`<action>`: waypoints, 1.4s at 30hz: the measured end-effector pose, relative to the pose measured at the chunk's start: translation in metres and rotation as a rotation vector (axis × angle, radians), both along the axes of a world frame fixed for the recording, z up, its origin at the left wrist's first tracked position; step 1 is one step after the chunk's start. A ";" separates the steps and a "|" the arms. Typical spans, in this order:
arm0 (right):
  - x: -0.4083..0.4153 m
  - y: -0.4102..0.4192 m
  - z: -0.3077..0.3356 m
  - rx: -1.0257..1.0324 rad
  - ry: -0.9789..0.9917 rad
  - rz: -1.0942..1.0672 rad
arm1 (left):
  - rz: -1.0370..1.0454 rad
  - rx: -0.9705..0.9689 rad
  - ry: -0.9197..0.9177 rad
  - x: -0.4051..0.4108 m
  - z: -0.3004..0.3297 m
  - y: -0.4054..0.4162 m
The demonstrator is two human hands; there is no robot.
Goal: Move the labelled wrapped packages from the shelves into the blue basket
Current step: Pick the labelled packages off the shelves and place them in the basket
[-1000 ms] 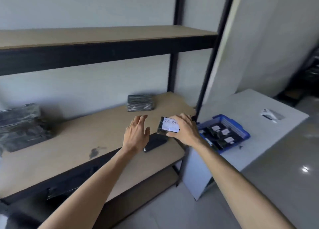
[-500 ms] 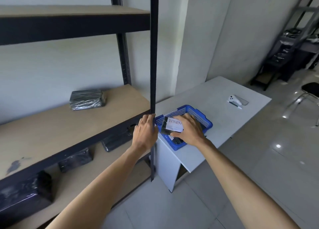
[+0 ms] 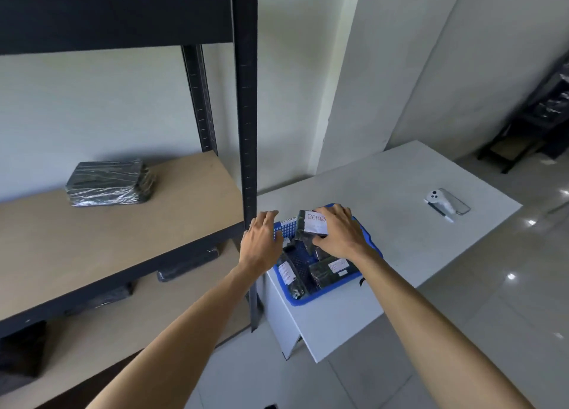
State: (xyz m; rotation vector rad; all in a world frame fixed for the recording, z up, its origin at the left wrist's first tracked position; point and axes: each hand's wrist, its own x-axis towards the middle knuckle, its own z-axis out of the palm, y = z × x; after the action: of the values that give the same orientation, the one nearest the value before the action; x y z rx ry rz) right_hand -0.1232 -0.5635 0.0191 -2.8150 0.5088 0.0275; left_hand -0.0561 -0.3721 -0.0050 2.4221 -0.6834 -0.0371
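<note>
My right hand (image 3: 340, 233) grips a black wrapped package with a white label (image 3: 311, 226) and holds it over the blue basket (image 3: 329, 290), which sits at the near left corner of a white table. Other labelled black packages (image 3: 328, 273) lie inside the basket. My left hand (image 3: 261, 242) hovers at the basket's left rim, beside the shelf's front post, fingers loosely spread and holding nothing. A wrapped black package (image 3: 109, 182) rests at the back of the middle shelf (image 3: 92, 248). More dark packages (image 3: 187, 263) lie on the shelf below.
The black upright post (image 3: 246, 100) of the shelf unit stands just left of the basket. A white phone (image 3: 446, 203) lies on the white table (image 3: 400, 211) at its far right. A dark rack stands in the far right corner. The floor is glossy tile.
The view has swung right from the shelf to the table. My right hand carried the labelled package from the middle shelf to above the basket; my left hand followed to the basket's rim.
</note>
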 end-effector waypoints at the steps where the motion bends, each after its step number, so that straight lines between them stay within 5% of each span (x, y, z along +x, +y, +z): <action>1: 0.008 -0.008 -0.002 0.002 0.024 0.004 | 0.005 0.005 0.007 0.005 -0.002 -0.008; 18: 0.077 -0.059 -0.135 0.038 0.324 0.222 | 0.461 0.073 0.075 -0.010 -0.112 -0.078; 35: 0.079 -0.051 -0.205 -0.094 0.064 0.331 | 0.554 -0.026 0.092 -0.018 -0.183 -0.093; 42: 0.094 -0.076 -0.208 0.218 0.193 0.510 | 0.591 -0.063 0.075 -0.018 -0.190 -0.096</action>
State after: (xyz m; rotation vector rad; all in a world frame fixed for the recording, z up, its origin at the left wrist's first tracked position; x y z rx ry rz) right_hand -0.0296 -0.6390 -0.1884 -2.6582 -0.1772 0.4312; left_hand -0.0745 -0.4677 -0.1946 2.4525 0.0800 0.1316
